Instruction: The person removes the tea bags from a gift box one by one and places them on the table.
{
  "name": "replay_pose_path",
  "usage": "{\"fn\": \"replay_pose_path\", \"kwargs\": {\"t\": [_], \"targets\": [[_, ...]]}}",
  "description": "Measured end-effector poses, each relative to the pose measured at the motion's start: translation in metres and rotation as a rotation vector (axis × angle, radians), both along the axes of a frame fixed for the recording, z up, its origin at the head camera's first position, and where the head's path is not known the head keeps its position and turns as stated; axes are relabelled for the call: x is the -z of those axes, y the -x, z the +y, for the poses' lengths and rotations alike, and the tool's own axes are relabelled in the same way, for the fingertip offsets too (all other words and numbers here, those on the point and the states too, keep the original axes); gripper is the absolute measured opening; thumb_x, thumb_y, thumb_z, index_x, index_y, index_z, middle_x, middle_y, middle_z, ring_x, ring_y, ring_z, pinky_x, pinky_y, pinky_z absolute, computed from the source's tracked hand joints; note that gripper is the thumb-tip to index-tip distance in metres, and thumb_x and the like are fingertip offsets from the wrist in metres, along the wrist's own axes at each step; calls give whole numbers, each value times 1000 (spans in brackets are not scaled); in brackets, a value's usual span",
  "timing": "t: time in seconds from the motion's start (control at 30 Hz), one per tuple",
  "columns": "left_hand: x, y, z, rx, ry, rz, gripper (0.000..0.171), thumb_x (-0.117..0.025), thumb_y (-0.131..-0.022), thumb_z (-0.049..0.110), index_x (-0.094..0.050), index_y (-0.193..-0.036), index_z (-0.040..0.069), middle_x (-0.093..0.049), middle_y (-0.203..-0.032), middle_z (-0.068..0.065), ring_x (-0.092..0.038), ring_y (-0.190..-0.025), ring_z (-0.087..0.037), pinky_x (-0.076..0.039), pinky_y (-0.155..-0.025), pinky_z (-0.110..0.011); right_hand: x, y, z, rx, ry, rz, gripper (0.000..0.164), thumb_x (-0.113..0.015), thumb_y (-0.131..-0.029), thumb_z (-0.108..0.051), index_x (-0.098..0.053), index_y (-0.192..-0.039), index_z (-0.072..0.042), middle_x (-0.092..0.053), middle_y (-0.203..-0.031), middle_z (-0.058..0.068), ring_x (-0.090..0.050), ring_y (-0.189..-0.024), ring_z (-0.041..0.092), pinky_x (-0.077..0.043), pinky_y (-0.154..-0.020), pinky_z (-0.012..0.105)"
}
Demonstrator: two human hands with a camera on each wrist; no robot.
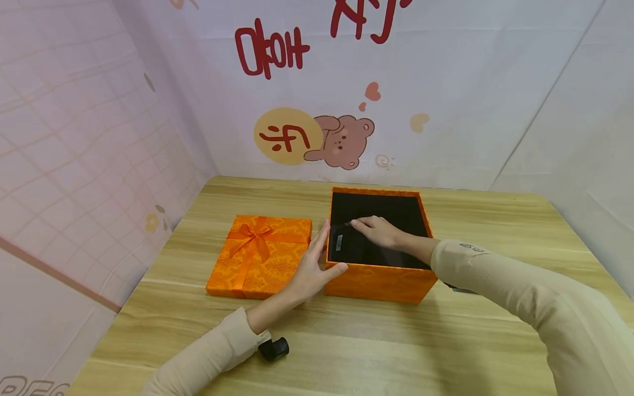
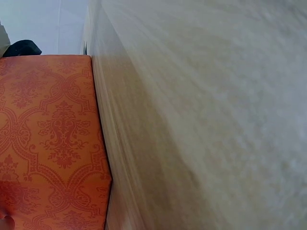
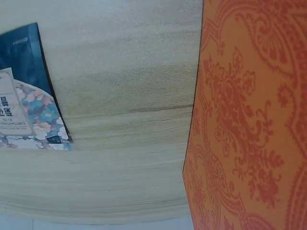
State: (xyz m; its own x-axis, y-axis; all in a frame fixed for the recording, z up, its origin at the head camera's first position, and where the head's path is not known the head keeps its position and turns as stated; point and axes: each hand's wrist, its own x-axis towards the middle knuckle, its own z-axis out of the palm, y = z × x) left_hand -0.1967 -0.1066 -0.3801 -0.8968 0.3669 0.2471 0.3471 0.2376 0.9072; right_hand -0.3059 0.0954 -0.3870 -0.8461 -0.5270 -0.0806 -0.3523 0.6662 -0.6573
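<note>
An orange patterned gift box [image 1: 378, 283] stands without its lid, its inside black. My left hand [image 1: 309, 275] steadies the box's near left corner, fingers stretched along the left side and thumb on the front rim. My right hand [image 1: 380, 232] reaches over the right wall into the box. Its fingertips pinch the upper edge of a dark glossy packet [image 1: 356, 247] with a small pale label near the left wall. Against the black interior, the packet's outline is hard to see. Only the box's outer wall [image 3: 254, 115] shows in the right wrist view, not the hand.
The orange lid [image 1: 282, 258] with a ribbon bow lies left of the box. A dark blue floral pouch [image 3: 33, 96] lies on the wooden table [image 1: 346, 341], right of the box and mostly hidden by the right sleeve in the head view. A printed wall covering [image 1: 446, 82] rises behind.
</note>
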Motion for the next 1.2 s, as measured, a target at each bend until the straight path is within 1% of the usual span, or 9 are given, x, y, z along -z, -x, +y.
{"fn": "replay_pose_path", "kwargs": {"t": [0.23, 0.4, 0.53, 0.7, 0.83, 0.97, 1.1, 1.17, 1.2], "targets": [[0, 1, 0, 3, -10, -7, 79, -62, -86, 8, -10, -146, 2, -7, -153, -9, -11, -139, -27, -21, -109, -42, 0, 2, 1, 68, 77, 76, 47, -35, -100, -31, -52, -124, 4, -54, -125, 21, -49, -117, 35, -37, -99, 49], [-1, 0, 0, 7, -16, -10, 79, -61, -87, 9, -10, -146, 2, -7, -153, -9, -11, -139, -27, -21, -108, -43, -3, 2, 1, 100, 139, 163, 41, -37, -100, -26, -55, -120, 4, -58, -119, 19, -53, -110, 32, -41, -95, 48], [-1, 0, 0, 4, -10, -12, 79, -61, -87, 10, -10, -146, 2, -7, -153, -8, -12, -139, -28, -21, -108, -43, -7, 3, 1, 140, 190, 212, 40, -36, -100, -25, -56, -121, 2, -58, -120, 18, -52, -111, 31, -40, -96, 48], [-2, 0, 1, -4, -11, -18, 79, -61, -87, 9, -10, -146, 2, -7, -153, -9, -12, -139, -27, -21, -108, -42, -11, 2, 1, 153, 210, 186, 42, -33, -100, -29, -55, -123, -2, -54, -126, 16, -46, -118, 32, -34, -100, 49], [-1, 0, 1, -4, -10, -16, 79, -62, -86, 9, -10, -146, 2, -8, -153, -11, -12, -139, -28, -22, -108, -42, -12, 0, 3, 118, 241, 154, 43, -33, -100, -29, -51, -129, -3, -50, -132, 15, -42, -122, 32, -31, -102, 51], [0, -1, 1, 11, -34, -13, 81, -62, -87, 15, -9, -146, 2, -8, -152, -14, -13, -138, -28, -23, -107, -41, -15, -2, 6, 79, 276, 136, 44, -32, -100, -29, -47, -133, -2, -45, -136, 15, -39, -126, 32, -28, -104, 51], [1, -1, 1, 14, -45, -21, 81, -62, -87, 15, -8, -146, 3, -8, -152, -14, -14, -138, -28, -24, -107, -40, -24, -7, 8, 79, 302, 82, 48, -30, -100, -33, -44, -135, -2, -42, -139, 14, -34, -130, 30, -23, -107, 49], [0, -2, 1, 13, -43, -26, 80, -61, -87, 13, -8, -146, 3, -8, -153, -13, -14, -138, -28, -24, -107, -40, -30, -9, 10, 92, 318, 47, 51, -28, -100, -37, -43, -135, -3, -41, -140, 13, -31, -132, 28, -20, -109, 49], [0, -2, 1, 12, -42, -29, 80, -61, -87, 13, -8, -146, 3, -8, -153, -12, -14, -139, -28, -23, -107, -40, -33, -10, 11, 100, 329, 28, 52, -27, -100, -38, -43, -135, -3, -40, -141, 13, -30, -133, 28, -20, -109, 49]]}}
